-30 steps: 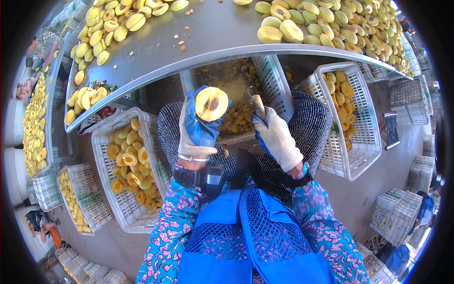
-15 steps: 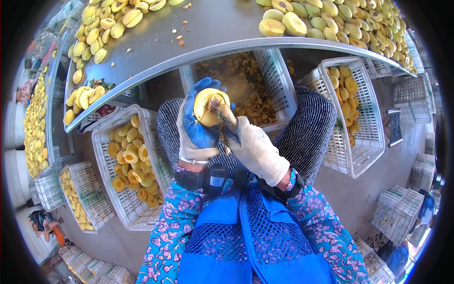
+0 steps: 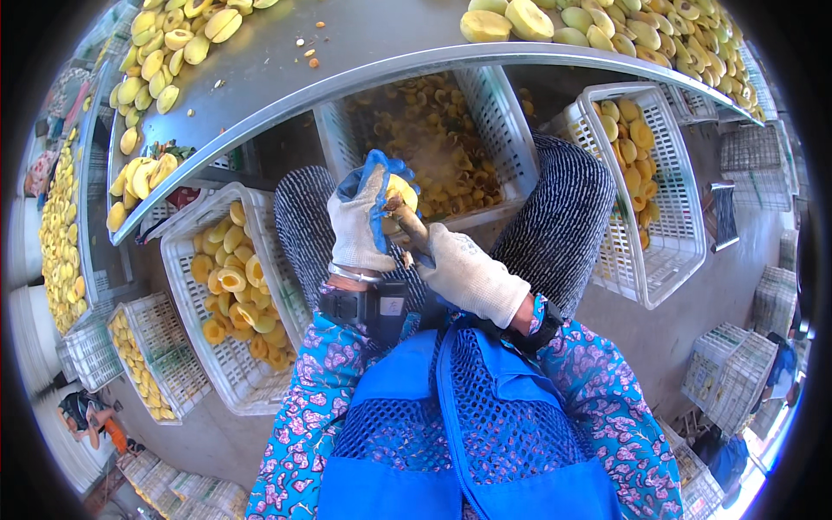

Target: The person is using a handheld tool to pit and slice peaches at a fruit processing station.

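- so the left hand [image 3: 368,217], in a blue and white glove, is wrapped round a yellow fruit half [image 3: 401,192], fingers curled over the far side. looks like a proper hold
- right hand [image 3: 471,273], also gloved, is clamped on the brown handle of a tool [image 3: 408,223], which slants from that fist up and left to the fruit
- fruit half sits in the left hand's grip, a bit up and left of the right hand. the glove hides part of it
- the tool's working end is against the fruit as far as i can make out, but the tip is hidden, so can't tell how deep it is
- step in hand, my read: digging the pit out of that half. the halves in the left crate [image 3: 247,386], down and left of the left hand, show hollow middles, which fits
- next move imo calls for a steady left hand while the right one turns or levers the tool, keeping its tip clear of the left fingers
- beyond both hands there's a middle crate [image 3: 496,113] with more fruit bits in it, and past that the metal table [image 3: 364,35] with fruit piled on it
- right crate [image 3: 679,208], also with fruit, is well off to the right of the right hand
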Demonstrator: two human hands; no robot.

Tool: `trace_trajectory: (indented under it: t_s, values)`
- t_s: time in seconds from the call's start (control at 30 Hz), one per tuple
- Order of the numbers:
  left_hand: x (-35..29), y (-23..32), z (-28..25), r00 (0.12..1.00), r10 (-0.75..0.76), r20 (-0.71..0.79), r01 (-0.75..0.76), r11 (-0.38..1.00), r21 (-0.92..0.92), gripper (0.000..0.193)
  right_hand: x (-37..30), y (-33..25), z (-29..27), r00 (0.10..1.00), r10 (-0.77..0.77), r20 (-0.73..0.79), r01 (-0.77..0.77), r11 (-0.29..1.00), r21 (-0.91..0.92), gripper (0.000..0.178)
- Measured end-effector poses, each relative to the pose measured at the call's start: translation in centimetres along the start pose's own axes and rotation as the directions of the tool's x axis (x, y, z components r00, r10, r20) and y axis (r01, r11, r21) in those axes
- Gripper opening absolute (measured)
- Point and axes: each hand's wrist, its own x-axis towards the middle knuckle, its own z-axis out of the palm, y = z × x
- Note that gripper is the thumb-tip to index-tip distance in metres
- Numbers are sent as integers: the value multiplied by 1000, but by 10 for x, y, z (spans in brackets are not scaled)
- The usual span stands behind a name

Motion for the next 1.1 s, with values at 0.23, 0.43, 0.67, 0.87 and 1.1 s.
trace_trajectory:
  t_s: [0.23,0.43,0.67,0.87,1.1]
  values:
    - [8,3,9,986,-142,-84,148,986,79,28,1,7,1,940,4,341,-249,691,679,20]
    - [7,8,6,976,-187,-108,199,974,112,31,12,8,16,967,5,255,-159,793,588,15]
    - [13,-10,-4,985,14,-170,0,997,79,29,32,25,37,974,-106,201,-31,814,580,11]
    - [12,9,3,980,-197,-11,194,951,243,31,18,31,4,666,-346,661,-655,153,740,19]
    - [20,29,9,990,-136,26,134,988,77,37,6,17,16,670,-609,425,-693,-308,651,24]
